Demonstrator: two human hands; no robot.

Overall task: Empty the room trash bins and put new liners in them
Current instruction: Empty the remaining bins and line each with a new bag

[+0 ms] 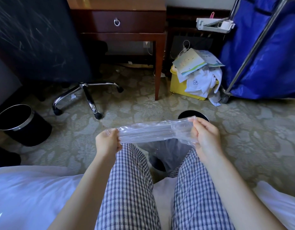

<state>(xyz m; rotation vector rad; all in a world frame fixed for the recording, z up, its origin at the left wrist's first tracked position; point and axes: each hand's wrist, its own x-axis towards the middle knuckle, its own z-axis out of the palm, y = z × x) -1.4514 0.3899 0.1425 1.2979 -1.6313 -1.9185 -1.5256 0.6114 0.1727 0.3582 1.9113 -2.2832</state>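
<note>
A clear plastic liner, still folded into a long strip, is stretched between my two hands above my knees. My left hand grips its left end and my right hand pinches its right end, where the film is bunched. Just past my right hand, a black bin stands on the carpet, mostly hidden by the liner. A second black bin with a chrome rim stands unlined at the far left.
I sit on white bedding with my checked trouser legs in front. A wooden desk and an office chair base stand ahead. A yellow bin overflowing with paper and cloth sits beside a blue housekeeping cart.
</note>
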